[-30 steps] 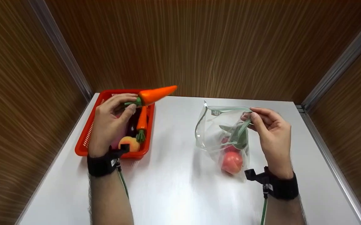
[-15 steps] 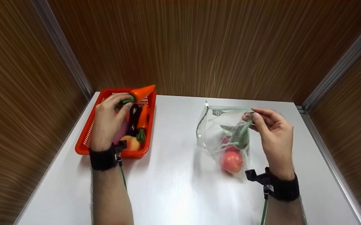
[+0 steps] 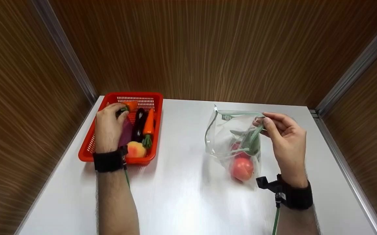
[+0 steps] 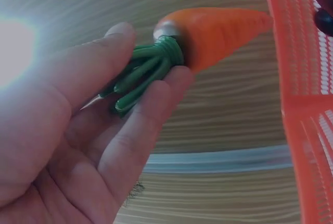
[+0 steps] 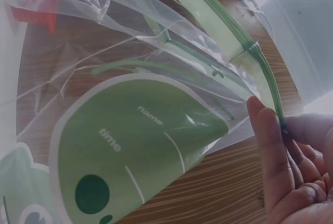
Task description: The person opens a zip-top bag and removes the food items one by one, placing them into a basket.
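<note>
My left hand (image 3: 108,129) is over the left side of a red basket (image 3: 159,104). Thumb and fingers pinch the green stem of a toy carrot (image 4: 221,34); in the head view the hand covers part of it. Inside the basket lie a dark eggplant (image 3: 139,125), a second carrot (image 3: 149,123), a peach (image 3: 136,150) and a purple thing (image 3: 126,133), partly covered by the hand. My right hand (image 3: 286,142) pinches the green-edged rim of a clear zip bag (image 3: 215,140), whose mouth gapes. Two reddish round fruits, one a pink-red fruit (image 3: 242,169), show through the bag.
A white table (image 3: 182,163) lies under basket and bag. Wood-grain panels (image 3: 191,49) stand behind and at both sides, with metal strips at their joints. Black wrist straps with cables sit on both arms. Green printing (image 5: 140,140) covers part of the bag.
My left hand has moved left and lowered with the carrot, from above the basket's right edge to its left side. The right hand and the bag have hardly moved.
</note>
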Available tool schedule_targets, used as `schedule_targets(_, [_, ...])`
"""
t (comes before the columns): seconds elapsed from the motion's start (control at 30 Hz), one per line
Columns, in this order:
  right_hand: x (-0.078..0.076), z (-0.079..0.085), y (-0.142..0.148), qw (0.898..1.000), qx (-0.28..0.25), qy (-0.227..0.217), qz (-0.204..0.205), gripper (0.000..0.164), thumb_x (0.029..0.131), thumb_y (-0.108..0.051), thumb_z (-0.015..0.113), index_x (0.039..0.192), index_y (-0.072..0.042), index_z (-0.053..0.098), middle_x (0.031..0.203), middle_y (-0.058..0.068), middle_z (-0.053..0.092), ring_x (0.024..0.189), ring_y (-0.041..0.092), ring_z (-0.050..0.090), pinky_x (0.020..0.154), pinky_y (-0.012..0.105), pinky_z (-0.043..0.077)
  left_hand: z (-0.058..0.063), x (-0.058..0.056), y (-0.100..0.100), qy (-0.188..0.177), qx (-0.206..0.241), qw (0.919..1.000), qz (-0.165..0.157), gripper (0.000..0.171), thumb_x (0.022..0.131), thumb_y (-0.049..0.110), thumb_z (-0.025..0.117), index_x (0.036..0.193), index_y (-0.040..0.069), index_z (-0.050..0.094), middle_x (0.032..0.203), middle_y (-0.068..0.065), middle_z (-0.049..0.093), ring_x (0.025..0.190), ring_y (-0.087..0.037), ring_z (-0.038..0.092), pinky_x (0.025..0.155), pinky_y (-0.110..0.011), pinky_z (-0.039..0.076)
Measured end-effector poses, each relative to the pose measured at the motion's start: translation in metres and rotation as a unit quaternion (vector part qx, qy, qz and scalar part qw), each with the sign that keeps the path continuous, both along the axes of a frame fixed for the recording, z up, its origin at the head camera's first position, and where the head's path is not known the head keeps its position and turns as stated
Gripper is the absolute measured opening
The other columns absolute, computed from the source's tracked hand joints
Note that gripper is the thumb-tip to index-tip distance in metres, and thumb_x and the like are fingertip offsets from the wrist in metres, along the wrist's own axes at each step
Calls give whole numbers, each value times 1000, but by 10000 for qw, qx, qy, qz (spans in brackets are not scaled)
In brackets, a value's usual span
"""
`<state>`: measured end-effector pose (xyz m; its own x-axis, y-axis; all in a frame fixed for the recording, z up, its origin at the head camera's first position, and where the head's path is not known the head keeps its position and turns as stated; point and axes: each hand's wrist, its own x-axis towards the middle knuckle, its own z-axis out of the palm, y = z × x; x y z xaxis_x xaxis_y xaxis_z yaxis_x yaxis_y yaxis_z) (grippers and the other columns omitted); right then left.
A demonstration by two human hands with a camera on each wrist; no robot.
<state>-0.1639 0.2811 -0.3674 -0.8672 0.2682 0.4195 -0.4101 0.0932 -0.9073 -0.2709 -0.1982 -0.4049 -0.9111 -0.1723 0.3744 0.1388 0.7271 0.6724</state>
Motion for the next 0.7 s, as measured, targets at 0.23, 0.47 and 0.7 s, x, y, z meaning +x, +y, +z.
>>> schedule_targets(0.23, [0,1,0,10000,-32,-12,-11,20,113,-2,76,129,8,81,106,6,91,97,14,89,90,27,73,-12,-8,-4,-481,-160,9985,222,31,113,8,77,142,-3,81,153,-25,77,150,-46,71,130,-60,56])
schedule_targets(0.47, [1,1,-1,10000,2,-12,-36,20,113,-3,76,129,7,82,106,7,91,97,14,90,91,27,73,-24,-18,-5,-847,-338,9955,265,30,114,8,76,141,-3,82,149,-25,79,146,-47,74,126,-61,59])
schedule_targets(0.7, [-1,0,0,10000,-65,14,31,20,112,-2,77,129,8,81,105,7,91,97,14,90,91,28,73,-33,-22,-5,-1282,-512,9903,138,28,114,10,77,137,-3,84,141,-28,82,138,-49,77,122,-63,60])
